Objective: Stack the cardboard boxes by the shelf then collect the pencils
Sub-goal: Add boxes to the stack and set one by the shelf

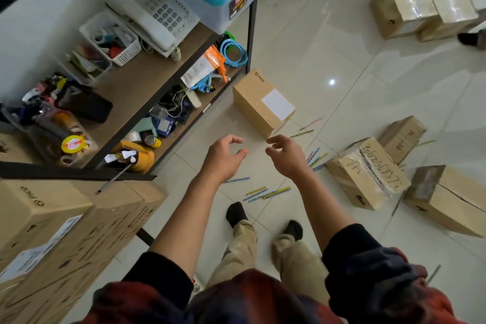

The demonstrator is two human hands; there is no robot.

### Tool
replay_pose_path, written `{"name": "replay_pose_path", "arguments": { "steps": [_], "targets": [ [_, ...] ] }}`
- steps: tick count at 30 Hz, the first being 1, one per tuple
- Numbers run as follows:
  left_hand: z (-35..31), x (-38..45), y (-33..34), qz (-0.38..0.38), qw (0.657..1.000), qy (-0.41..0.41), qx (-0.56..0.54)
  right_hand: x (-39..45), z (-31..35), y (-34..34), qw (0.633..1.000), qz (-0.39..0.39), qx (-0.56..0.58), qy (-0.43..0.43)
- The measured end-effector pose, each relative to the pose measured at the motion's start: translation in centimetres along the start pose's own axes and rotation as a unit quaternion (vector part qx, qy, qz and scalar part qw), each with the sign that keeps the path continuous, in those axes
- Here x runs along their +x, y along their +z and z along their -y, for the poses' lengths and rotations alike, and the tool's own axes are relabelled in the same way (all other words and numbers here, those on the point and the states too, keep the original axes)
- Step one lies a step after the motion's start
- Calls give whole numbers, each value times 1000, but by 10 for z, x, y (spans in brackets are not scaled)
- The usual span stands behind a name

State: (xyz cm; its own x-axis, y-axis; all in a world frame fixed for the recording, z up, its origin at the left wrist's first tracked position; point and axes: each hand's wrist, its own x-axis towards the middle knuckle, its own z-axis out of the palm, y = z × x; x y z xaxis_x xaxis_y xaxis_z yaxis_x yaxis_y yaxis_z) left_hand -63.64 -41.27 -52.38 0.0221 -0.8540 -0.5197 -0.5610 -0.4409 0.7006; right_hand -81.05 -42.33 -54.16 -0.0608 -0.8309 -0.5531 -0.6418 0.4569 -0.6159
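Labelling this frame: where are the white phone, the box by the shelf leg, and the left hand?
white phone point(155, 20), head view, handset.
box by the shelf leg point(252, 92), head view, top face.
left hand point(223, 159), head view, back of hand.

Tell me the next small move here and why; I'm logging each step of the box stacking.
Probably turn right and reach for the taped box. Both the left hand and right hand are empty, one box already sits by the shelf, and pencils come later.
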Motion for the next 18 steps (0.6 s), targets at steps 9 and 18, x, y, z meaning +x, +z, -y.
{"name": "replay_pose_path", "arguments": {
  "steps": [9,18],
  "targets": [
    [35,50,66,14,999,-31,34,69,-79,8,997,61,-52,14],
    [105,162,185,13,998,-22,60,200,-189,42,993,55,-99,-46]
  ]
}}
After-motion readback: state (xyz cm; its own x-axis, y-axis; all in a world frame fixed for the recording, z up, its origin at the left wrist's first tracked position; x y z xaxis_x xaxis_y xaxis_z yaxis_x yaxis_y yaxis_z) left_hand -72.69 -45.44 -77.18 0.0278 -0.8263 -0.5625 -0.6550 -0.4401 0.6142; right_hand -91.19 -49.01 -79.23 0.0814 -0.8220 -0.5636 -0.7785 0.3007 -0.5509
